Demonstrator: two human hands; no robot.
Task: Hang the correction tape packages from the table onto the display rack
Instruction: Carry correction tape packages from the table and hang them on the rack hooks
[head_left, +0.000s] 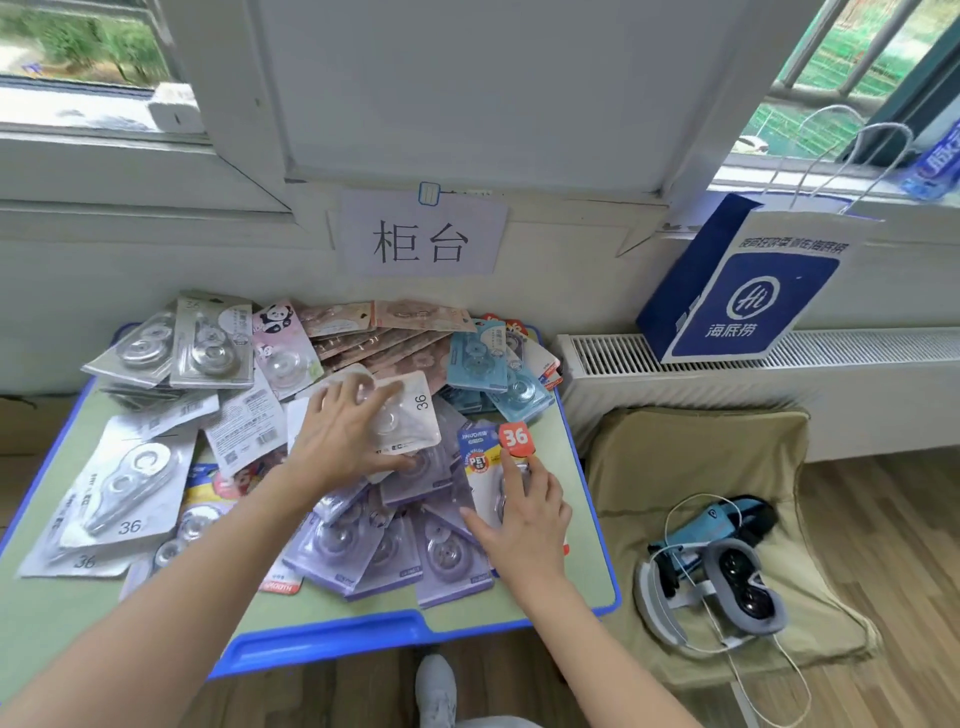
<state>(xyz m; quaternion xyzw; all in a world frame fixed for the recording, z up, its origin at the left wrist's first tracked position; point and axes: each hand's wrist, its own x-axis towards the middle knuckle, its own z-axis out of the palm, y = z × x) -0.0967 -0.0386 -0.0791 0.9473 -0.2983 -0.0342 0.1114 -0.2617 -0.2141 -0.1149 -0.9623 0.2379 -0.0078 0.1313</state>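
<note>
Head view, table (322, 639): green top with a blue rim, covered in loose correction tape packages.
Left hand (343, 441): fingers spread and curled over a white package (413, 410) marked 36, thumb along its lower edge. It grips that package, which is tilted on top of the pile at mid-table.
Right hand (524, 509): fingers fairly straight, lying flat on the orange-sticker package (485, 452). Index points up at the 36 sticker and the thumb is spread left. It rests on the package with no curl round it.
Orange-sticker package: lies on the purple packages (384, 551) at the front right of the table.
Other packages: grey packages (208, 343) back left, silver packages (130, 483) front left, panda package (280, 338) and brown packages (374, 338) at the back, blue packages (483, 353) back right.
Wall: paper sign (421, 239) above the table.
Right of table: blue paper bag (743, 291) standing on a radiator (597, 358); a headset (727, 571) with a white cable lying on a tan cushion (675, 467).
Floor: shoe (436, 686) at the bottom edge.
</note>
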